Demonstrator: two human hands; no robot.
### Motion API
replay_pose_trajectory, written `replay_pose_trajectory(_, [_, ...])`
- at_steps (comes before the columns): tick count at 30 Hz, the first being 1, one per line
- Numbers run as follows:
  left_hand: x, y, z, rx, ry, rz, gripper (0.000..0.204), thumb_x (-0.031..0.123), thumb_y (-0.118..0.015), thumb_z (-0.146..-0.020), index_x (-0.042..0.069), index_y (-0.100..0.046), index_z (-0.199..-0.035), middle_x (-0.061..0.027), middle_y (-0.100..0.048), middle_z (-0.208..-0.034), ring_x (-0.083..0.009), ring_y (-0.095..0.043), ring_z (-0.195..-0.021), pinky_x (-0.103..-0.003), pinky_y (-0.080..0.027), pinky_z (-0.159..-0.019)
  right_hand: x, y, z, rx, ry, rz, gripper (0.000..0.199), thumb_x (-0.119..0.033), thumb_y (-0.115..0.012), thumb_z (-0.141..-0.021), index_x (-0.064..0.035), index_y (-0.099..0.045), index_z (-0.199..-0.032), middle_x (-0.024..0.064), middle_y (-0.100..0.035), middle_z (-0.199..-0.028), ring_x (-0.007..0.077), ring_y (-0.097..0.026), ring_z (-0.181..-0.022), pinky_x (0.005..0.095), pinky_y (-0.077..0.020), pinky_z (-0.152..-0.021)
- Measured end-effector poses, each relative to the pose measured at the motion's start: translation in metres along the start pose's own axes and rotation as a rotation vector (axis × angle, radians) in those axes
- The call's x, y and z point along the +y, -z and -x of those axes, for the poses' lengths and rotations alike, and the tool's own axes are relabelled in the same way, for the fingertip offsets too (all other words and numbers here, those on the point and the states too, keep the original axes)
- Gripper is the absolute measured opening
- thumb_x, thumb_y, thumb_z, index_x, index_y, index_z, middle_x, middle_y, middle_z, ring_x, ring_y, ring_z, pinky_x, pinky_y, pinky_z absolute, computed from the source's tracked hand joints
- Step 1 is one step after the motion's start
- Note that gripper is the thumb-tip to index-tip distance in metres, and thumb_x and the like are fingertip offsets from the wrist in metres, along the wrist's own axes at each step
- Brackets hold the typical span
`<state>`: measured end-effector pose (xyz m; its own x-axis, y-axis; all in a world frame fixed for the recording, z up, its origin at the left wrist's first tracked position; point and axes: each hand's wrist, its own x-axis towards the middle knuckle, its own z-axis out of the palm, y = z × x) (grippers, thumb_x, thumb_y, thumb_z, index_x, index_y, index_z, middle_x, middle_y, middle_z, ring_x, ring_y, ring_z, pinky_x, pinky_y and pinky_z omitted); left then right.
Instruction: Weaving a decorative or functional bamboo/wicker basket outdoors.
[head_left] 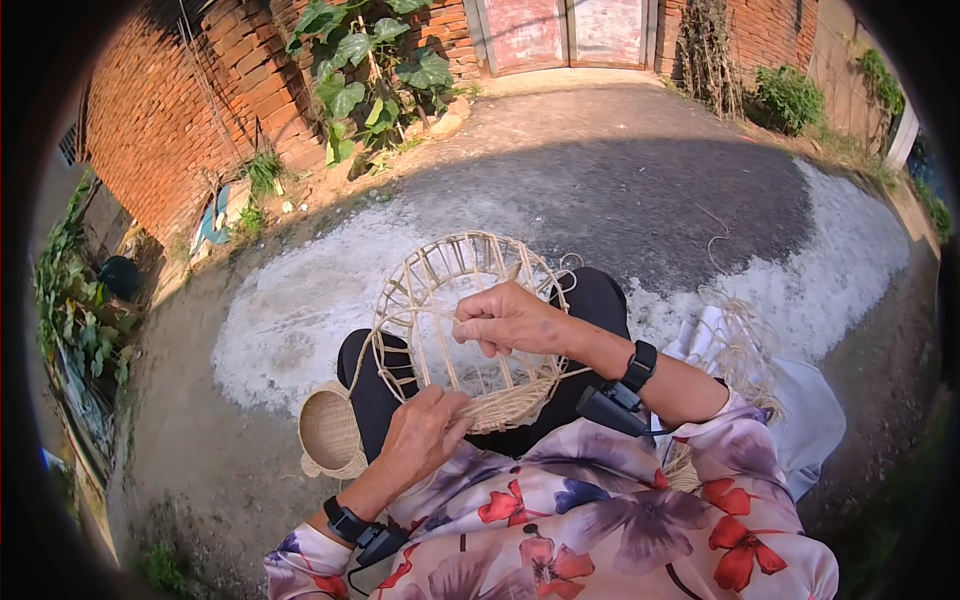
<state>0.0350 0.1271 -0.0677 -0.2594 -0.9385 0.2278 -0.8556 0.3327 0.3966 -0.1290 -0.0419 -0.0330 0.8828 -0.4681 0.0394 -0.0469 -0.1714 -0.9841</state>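
Across my lap rests a half-woven openwork basket [515,406] of pale straw cord, its ribs bare on the far side and its near side closely woven. My left hand [425,432] is closed on the near left edge of that weave; its fingertips are partly hidden. Over the basket's opening, my right hand [510,322] pinches a thin straw strand [415,311], which runs left toward the ribs. A loose curl of cord sticks out at the basket's right rim.
On the ground by my left knee sits a small finished round basket [310,425]. Loose straw cord [745,345] lies on white sacks [808,405] at my right. Farther off are a brick wall [165,120], leafy plants [345,90] and a faded red double door [570,35].
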Motion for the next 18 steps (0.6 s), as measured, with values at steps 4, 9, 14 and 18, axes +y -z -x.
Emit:
replay_pose_trajectory(4, [0.015, -0.004, -0.010, -0.017, -0.021, -0.087, 0.019, 0.011, -0.067, -0.082, 0.005, -0.063, -0.100, -0.0097, -0.054, -0.075, -0.0300, -0.060, -0.068, -0.040, -0.050, -0.061, 0.000, -0.006, -0.005, -0.035, -0.022, 0.027, 0.021, -0.024, -0.060, -0.094, -0.0052, -0.065, -0.085, -0.0019, -0.056, -0.060, 0.0033, -0.050, -0.053, 0.0205, -0.0394, -0.048])
replay_pose_trajectory(9, [-0.007, -0.010, -0.002, -0.064, -0.027, -0.006, 0.015, 0.010, -0.065, -0.083, 0.004, -0.065, -0.097, -0.0135, -0.060, -0.078, -0.0339, -0.062, -0.070, -0.041, -0.051, -0.063, 0.003, -0.009, -0.008, 0.021, 0.013, 0.002, 0.023, -0.024, -0.059, -0.091, -0.0047, -0.063, -0.079, 0.0006, -0.057, -0.058, 0.0056, -0.051, -0.051, 0.0233, -0.0416, -0.046])
replay_pose_trajectory(14, [-0.074, 0.060, 0.043, 0.091, 0.323, -0.330, 0.014, 0.012, -0.057, -0.087, 0.005, -0.068, -0.091, -0.0215, -0.065, -0.077, -0.0399, -0.064, -0.071, -0.048, -0.050, -0.061, 0.001, -0.017, -0.006, 0.150, 0.076, 0.098, 0.025, -0.025, -0.058, -0.092, -0.0035, -0.060, -0.078, 0.0079, -0.058, -0.060, 0.0170, -0.058, -0.053, 0.0330, -0.0468, -0.051])
replay_pose_trajectory(18, [-0.124, 0.105, 0.097, 0.299, 0.554, -0.166, 0.021, 0.020, -0.055, -0.093, 0.004, -0.068, -0.094, -0.0195, -0.067, -0.078, -0.0356, -0.064, -0.067, -0.040, -0.048, -0.061, 0.008, -0.045, -0.031, 0.178, 0.288, 0.378, 0.028, -0.028, -0.055, -0.091, -0.0033, -0.059, -0.079, 0.0171, -0.059, -0.064, 0.0330, -0.061, -0.062, 0.0432, -0.0480, -0.059])
